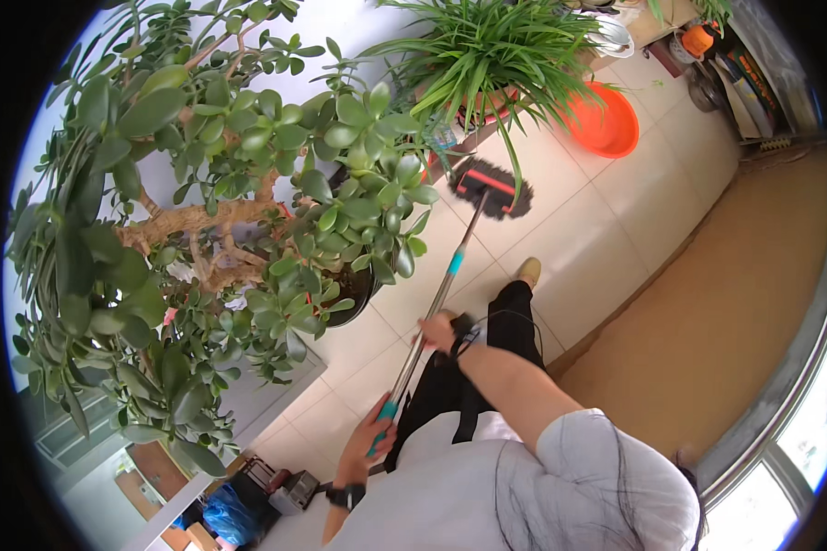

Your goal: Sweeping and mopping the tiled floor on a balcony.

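Observation:
Both my hands hold the metal pole of a mop (408, 368). My left hand (372, 437) is closed around the teal grip at the near end. Farther up, my right hand (439, 333) wraps the bare steel part of the pole. A teal collar sits on the pole beyond it. At the far end the mop head (491, 188) has dark, shaggy fringe and a red frame, and it rests on the light floor tiles (565, 213). A spider plant (489, 55) hangs over the area by the mop head, one long leaf crossing it.
A large jade plant (248, 138) in a dark pot (358, 303) spreads along the left. An orange basin (617, 124) is on the tiles ahead. A brown ledge (717, 296) runs along the right. Behind on the left are a blue plastic bag (229, 515) and a metal appliance (296, 492).

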A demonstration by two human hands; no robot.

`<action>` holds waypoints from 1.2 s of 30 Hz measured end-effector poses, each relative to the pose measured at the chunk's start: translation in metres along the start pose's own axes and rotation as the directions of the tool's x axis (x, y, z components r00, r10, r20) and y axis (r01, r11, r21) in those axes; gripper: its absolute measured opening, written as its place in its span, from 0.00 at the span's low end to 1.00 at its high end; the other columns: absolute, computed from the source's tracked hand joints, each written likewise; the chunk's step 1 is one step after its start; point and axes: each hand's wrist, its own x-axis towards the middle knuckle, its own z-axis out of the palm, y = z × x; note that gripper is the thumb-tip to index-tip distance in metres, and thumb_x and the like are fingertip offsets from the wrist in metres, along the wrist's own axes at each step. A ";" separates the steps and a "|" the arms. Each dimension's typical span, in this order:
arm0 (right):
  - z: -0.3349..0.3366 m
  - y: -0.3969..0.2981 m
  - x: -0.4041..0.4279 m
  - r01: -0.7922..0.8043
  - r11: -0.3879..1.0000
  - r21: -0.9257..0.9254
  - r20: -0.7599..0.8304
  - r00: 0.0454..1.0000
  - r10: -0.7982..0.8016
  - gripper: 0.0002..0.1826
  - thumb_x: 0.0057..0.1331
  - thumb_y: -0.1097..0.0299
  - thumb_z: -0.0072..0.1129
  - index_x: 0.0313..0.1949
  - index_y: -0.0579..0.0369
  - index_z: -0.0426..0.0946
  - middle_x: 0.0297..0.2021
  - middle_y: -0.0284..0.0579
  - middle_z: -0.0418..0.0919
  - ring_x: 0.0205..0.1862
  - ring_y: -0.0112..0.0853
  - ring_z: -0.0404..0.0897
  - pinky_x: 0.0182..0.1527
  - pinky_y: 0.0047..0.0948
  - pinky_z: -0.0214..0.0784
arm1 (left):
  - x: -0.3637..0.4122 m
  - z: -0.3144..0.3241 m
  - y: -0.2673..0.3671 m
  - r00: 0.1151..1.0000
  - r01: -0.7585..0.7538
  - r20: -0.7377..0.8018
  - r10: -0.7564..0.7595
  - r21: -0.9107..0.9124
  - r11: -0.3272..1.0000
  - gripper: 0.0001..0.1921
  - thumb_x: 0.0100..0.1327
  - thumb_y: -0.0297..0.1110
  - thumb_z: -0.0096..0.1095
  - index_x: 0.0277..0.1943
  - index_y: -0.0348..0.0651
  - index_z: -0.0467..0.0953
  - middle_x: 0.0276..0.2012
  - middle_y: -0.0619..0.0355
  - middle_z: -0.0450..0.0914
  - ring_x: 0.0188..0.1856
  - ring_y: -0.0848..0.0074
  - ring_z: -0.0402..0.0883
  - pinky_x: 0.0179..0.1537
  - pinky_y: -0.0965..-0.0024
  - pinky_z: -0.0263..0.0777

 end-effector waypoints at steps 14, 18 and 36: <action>0.018 -0.039 -0.122 -0.494 0.562 0.663 0.592 0.806 0.011 0.11 0.59 0.64 0.53 0.33 0.60 0.70 0.28 0.47 0.79 0.30 0.36 0.81 0.31 0.32 0.76 | -0.087 0.010 0.019 0.966 0.260 -0.075 -0.249 0.284 0.923 0.45 0.55 0.19 0.53 0.68 0.68 0.37 0.18 0.65 0.59 0.13 0.85 0.54 0.12 0.82 0.48; -0.044 -0.040 -0.097 -0.352 0.599 0.719 0.397 0.916 0.061 0.14 0.60 0.61 0.52 0.32 0.63 0.72 0.25 0.46 0.81 0.24 0.33 0.81 0.25 0.28 0.75 | -0.038 0.058 0.047 0.948 0.311 -0.067 -0.312 0.405 0.860 0.45 0.55 0.19 0.53 0.68 0.67 0.37 0.19 0.64 0.60 0.13 0.85 0.55 0.12 0.82 0.49; -0.268 0.091 -0.047 -0.101 0.700 0.707 -0.282 0.867 0.410 0.22 0.62 0.57 0.42 0.24 0.66 0.72 0.18 0.48 0.77 0.15 0.35 0.75 0.18 0.32 0.68 | 0.163 0.208 -0.006 0.907 0.146 0.151 -0.393 0.764 0.629 0.41 0.57 0.20 0.50 0.68 0.63 0.38 0.19 0.65 0.59 0.13 0.85 0.56 0.12 0.81 0.52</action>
